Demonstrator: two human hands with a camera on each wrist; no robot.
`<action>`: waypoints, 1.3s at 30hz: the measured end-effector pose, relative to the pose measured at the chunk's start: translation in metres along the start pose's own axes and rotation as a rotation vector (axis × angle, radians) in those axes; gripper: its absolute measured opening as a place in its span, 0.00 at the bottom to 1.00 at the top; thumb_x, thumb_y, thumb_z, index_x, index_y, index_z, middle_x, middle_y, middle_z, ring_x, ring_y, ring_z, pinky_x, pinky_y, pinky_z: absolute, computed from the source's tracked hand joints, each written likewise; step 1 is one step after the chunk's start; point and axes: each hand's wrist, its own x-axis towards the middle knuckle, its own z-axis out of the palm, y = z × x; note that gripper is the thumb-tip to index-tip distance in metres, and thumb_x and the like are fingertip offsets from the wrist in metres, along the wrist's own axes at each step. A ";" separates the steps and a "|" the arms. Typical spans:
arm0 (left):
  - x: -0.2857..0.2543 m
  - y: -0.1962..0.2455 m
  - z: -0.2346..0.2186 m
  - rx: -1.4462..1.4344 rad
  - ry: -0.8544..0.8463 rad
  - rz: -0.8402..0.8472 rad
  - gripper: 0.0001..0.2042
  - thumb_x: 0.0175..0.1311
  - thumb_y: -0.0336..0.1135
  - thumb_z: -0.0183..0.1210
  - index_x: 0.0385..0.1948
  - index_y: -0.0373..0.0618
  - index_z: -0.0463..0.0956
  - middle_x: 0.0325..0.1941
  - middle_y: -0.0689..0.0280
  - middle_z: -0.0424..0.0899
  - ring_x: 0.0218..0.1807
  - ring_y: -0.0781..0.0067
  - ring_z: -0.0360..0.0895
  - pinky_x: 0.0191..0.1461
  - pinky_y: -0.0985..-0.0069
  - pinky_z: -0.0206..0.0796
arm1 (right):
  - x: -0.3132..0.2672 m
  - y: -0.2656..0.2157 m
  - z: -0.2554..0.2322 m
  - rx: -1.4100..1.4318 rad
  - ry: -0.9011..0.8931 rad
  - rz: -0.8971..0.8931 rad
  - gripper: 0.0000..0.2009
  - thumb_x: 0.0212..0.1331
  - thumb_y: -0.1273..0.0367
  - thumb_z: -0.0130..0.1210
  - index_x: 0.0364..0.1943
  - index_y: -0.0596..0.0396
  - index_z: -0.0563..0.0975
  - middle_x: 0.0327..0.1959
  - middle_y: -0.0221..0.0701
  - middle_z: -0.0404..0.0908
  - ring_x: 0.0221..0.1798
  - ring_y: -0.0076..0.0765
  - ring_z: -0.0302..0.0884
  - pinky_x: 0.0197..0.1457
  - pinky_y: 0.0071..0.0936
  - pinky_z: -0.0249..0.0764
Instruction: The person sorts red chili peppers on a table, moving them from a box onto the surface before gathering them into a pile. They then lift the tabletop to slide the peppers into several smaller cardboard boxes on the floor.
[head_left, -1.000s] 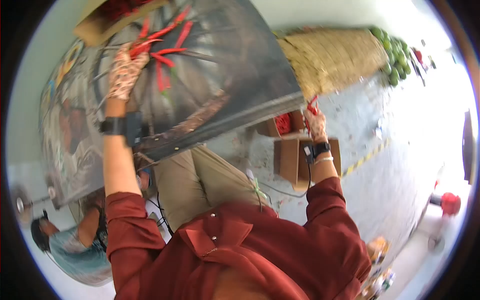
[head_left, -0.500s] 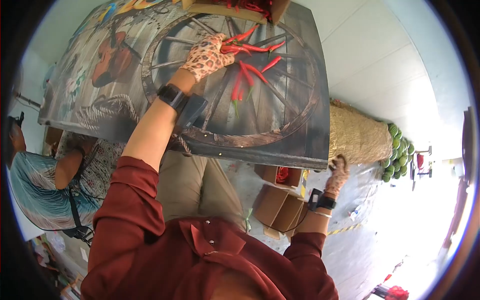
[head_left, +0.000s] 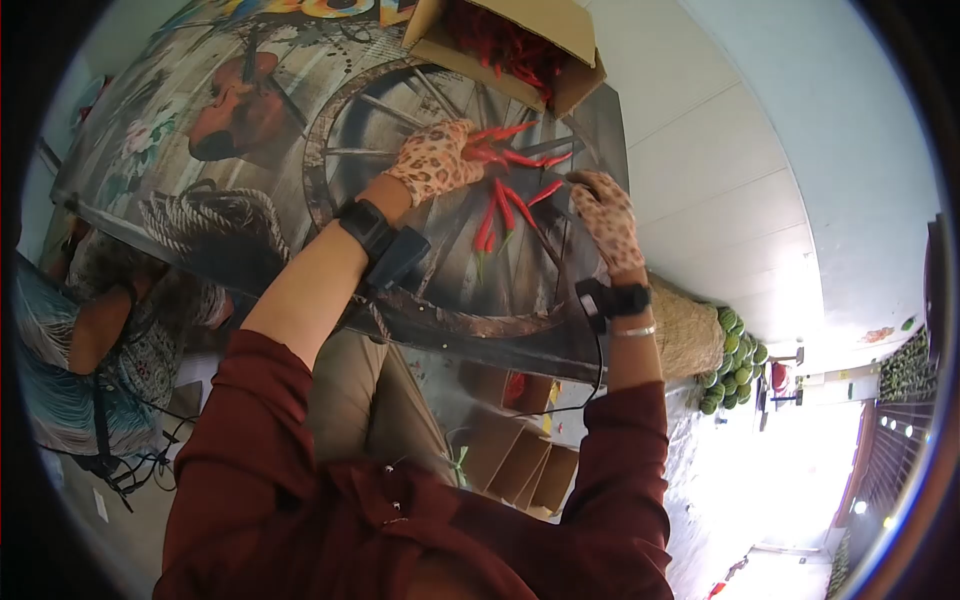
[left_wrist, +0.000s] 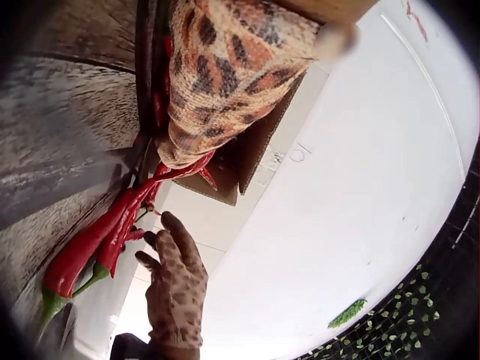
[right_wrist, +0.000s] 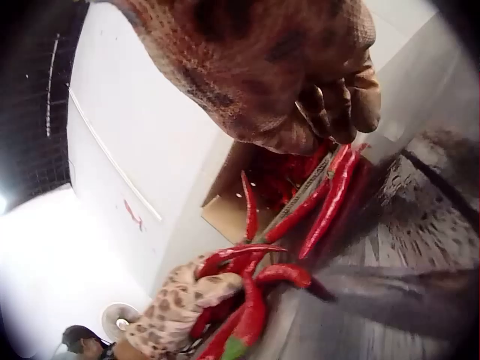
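Both hands wear leopard-print gloves. My left hand (head_left: 435,162) rests over the printed tabletop and grips a small bunch of red chili peppers (head_left: 500,150), which stick out past its fingers. Just nearer to me, several loose chili peppers (head_left: 505,215) lie on the wheel picture, some with green stems. My right hand (head_left: 605,220) hovers at their right side, its fingers loosely bent and nothing between them. In the left wrist view, the right hand (left_wrist: 178,289) faces the peppers with fingers apart. The right wrist view has the left hand (right_wrist: 180,307) around its peppers.
A cardboard box (head_left: 575,25) of red chilies stands at the table's far side. Under the right edge are more cardboard boxes (head_left: 520,465). A woven sack-like bundle (head_left: 680,325) and green round fruit (head_left: 735,360) lie to the right. Another person (head_left: 100,340) sits at the left.
My right hand let go of a red chili below the table's right edge, then came up over the tabletop beside the loose peppers. My left hand keeps its bunch; the head view swung round.
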 end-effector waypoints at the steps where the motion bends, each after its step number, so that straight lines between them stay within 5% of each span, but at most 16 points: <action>1: -0.001 0.000 0.000 -0.004 0.009 -0.003 0.29 0.49 0.44 0.60 0.54 0.37 0.68 0.53 0.51 0.75 0.54 0.55 0.73 0.58 0.68 0.64 | 0.015 0.009 0.012 -0.091 0.011 -0.013 0.13 0.55 0.68 0.51 0.42 0.58 0.78 0.45 0.39 0.78 0.49 0.42 0.74 0.54 0.31 0.69; 4: -0.002 0.001 0.004 0.076 0.130 0.080 0.20 0.51 0.47 0.59 0.40 0.43 0.76 0.40 0.57 0.80 0.43 0.59 0.78 0.48 0.68 0.70 | 0.042 0.022 0.026 -0.246 -0.016 -0.032 0.14 0.54 0.67 0.51 0.42 0.57 0.78 0.47 0.40 0.77 0.53 0.46 0.72 0.58 0.34 0.67; 9: -0.001 -0.002 0.004 0.059 0.152 0.040 0.19 0.50 0.46 0.61 0.38 0.43 0.75 0.39 0.57 0.80 0.43 0.58 0.78 0.48 0.65 0.70 | 0.055 0.023 0.028 -0.371 -0.142 0.028 0.14 0.51 0.67 0.54 0.42 0.55 0.79 0.50 0.41 0.75 0.53 0.47 0.72 0.57 0.35 0.67; 11: -0.002 -0.001 0.002 0.064 0.112 0.042 0.24 0.49 0.45 0.58 0.45 0.39 0.73 0.46 0.54 0.79 0.49 0.57 0.76 0.54 0.68 0.67 | 0.053 0.025 0.030 -0.420 -0.082 -0.060 0.13 0.50 0.67 0.55 0.41 0.55 0.79 0.46 0.41 0.77 0.50 0.47 0.74 0.55 0.35 0.69; 14: 0.001 -0.004 0.007 0.041 0.131 0.041 0.17 0.48 0.44 0.61 0.37 0.43 0.75 0.38 0.59 0.80 0.42 0.59 0.78 0.47 0.66 0.70 | 0.043 0.006 0.018 -0.314 -0.106 0.119 0.12 0.50 0.67 0.55 0.40 0.55 0.79 0.41 0.40 0.79 0.47 0.47 0.76 0.51 0.34 0.71; 17: -0.001 0.001 0.000 0.026 0.041 -0.008 0.20 0.49 0.45 0.58 0.41 0.41 0.74 0.43 0.56 0.80 0.46 0.58 0.77 0.50 0.68 0.68 | 0.031 -0.012 0.013 -0.163 -0.109 0.154 0.12 0.51 0.67 0.54 0.39 0.55 0.79 0.38 0.39 0.80 0.46 0.46 0.77 0.49 0.34 0.71; 19: 0.001 -0.005 0.005 0.018 0.054 0.024 0.21 0.49 0.45 0.58 0.42 0.41 0.74 0.44 0.56 0.79 0.46 0.58 0.77 0.50 0.68 0.68 | 0.022 -0.017 0.016 -0.269 -0.142 -0.065 0.11 0.53 0.66 0.53 0.39 0.54 0.79 0.39 0.37 0.80 0.46 0.45 0.77 0.49 0.33 0.72; 23: 0.001 -0.006 0.006 0.096 0.101 0.054 0.22 0.49 0.44 0.59 0.44 0.41 0.73 0.46 0.56 0.78 0.48 0.59 0.76 0.51 0.68 0.68 | 0.008 -0.002 0.026 -0.381 -0.145 -0.173 0.12 0.53 0.66 0.54 0.40 0.54 0.79 0.41 0.36 0.80 0.45 0.44 0.77 0.49 0.33 0.72; 27: -0.004 0.000 -0.002 0.037 0.017 -0.002 0.22 0.49 0.43 0.60 0.45 0.40 0.72 0.47 0.56 0.78 0.49 0.59 0.76 0.52 0.69 0.67 | 0.001 0.001 0.020 -0.474 -0.130 -0.086 0.13 0.53 0.65 0.55 0.41 0.56 0.78 0.42 0.38 0.79 0.45 0.44 0.77 0.48 0.33 0.73; 29: 0.001 -0.008 0.007 0.035 0.114 0.058 0.22 0.49 0.42 0.60 0.44 0.40 0.72 0.46 0.55 0.78 0.49 0.58 0.76 0.52 0.68 0.68 | 0.000 -0.006 0.016 -0.459 -0.115 -0.038 0.14 0.54 0.64 0.55 0.41 0.57 0.78 0.42 0.39 0.79 0.45 0.44 0.77 0.48 0.32 0.73; 31: 0.000 -0.001 -0.001 -0.009 0.039 0.015 0.22 0.49 0.42 0.61 0.45 0.40 0.72 0.46 0.55 0.78 0.49 0.57 0.76 0.53 0.68 0.67 | 0.004 -0.031 0.011 -0.225 -0.332 0.423 0.16 0.55 0.61 0.56 0.42 0.59 0.77 0.42 0.43 0.79 0.46 0.43 0.78 0.49 0.32 0.73; 32: -0.001 0.001 -0.003 -0.048 -0.035 -0.030 0.23 0.49 0.42 0.61 0.46 0.39 0.72 0.46 0.54 0.77 0.49 0.57 0.75 0.53 0.68 0.67 | 0.004 -0.031 0.015 -0.227 -0.335 0.425 0.16 0.55 0.61 0.56 0.42 0.59 0.77 0.42 0.43 0.79 0.46 0.43 0.78 0.49 0.32 0.73; 34: -0.002 -0.001 -0.001 -0.007 0.000 0.003 0.23 0.49 0.42 0.61 0.46 0.39 0.72 0.46 0.54 0.77 0.49 0.56 0.75 0.54 0.68 0.67 | 0.003 -0.034 0.024 -0.122 -0.268 0.173 0.21 0.54 0.56 0.57 0.44 0.57 0.77 0.42 0.45 0.79 0.47 0.44 0.78 0.49 0.33 0.72; 39: -0.008 -0.001 0.003 0.021 0.083 0.045 0.24 0.49 0.43 0.62 0.46 0.39 0.71 0.46 0.53 0.77 0.49 0.56 0.75 0.54 0.67 0.66 | -0.006 -0.053 0.045 -0.391 -0.309 0.056 0.30 0.51 0.50 0.57 0.52 0.59 0.72 0.49 0.47 0.76 0.52 0.47 0.74 0.54 0.34 0.70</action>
